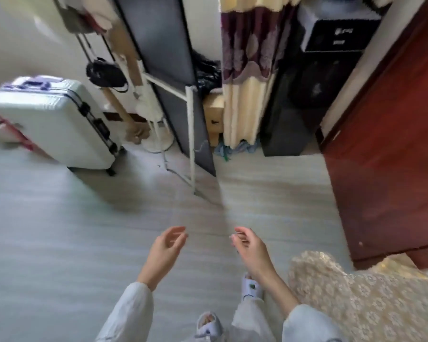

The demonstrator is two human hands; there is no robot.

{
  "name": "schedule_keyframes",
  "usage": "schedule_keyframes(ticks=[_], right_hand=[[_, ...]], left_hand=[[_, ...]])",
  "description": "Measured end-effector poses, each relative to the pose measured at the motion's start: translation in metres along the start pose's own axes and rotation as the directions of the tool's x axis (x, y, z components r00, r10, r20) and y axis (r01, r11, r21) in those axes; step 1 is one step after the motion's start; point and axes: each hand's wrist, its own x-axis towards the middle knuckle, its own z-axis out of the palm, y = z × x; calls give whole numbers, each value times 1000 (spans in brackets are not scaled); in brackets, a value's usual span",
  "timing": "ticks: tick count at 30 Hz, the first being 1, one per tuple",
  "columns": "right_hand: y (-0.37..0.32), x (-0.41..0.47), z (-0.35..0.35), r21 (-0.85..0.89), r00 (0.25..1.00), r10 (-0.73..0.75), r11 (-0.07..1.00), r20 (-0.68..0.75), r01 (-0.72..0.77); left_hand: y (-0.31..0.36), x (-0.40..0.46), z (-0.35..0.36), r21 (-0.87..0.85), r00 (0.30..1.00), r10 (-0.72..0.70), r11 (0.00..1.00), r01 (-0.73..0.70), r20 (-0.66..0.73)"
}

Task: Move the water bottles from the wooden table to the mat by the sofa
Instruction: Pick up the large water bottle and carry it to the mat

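While the person stands on the pale floor (59, 230) in slippers, both hands are raised in front of the body and carry nothing: the left hand (164, 250) has a released grip, fingers loosely curled and apart, and the right hand (251, 250) likewise has a released grip, fingers slack. No water bottle is in view, nor the wooden bench they are to be taken from, nor the mat by the sofa; their whereabouts cannot be told from this view. Taking the white suitcase (57, 122) as landmark: it stands well to the left of and beyond the hands; to its right a white-framed dark panel (181, 99) leans, with a patterned curtain (247, 70) and a black speaker cabinet (314, 77) further right again, and a red-brown door (386, 149) furthest from it. A lace-patterned fabric (356, 299) lies just right of the right forearm. Judgement: the person is between carries or not yet started. Risks: the picture is smeared, suggesting quick head movement, so a foot could catch the panel's frame leg or the fabric edge; haste could later bring a poor hold on a bottle
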Motion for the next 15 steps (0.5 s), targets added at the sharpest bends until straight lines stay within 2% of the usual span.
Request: schedule_keyframes(ticks=[3, 6, 10, 15], right_hand=[[-40, 13, 69, -92, 980, -71, 992, 186, 89], [-80, 25, 133, -134, 926, -119, 975, 358, 177], [-131, 42, 215, -190, 812, -169, 927, 558, 323], [-191, 65, 325, -175, 647, -194, 870, 737, 460]], left_hand=[[-26, -12, -63, -167, 981, -76, 985, 46, -181], [-45, -21, -120, -295, 929, -153, 954, 50, -337], [-67, -28, -187, -425, 835, -260, 905, 34, -485], [-91, -19, -268, -538, 691, -385, 843, -7, -612]])
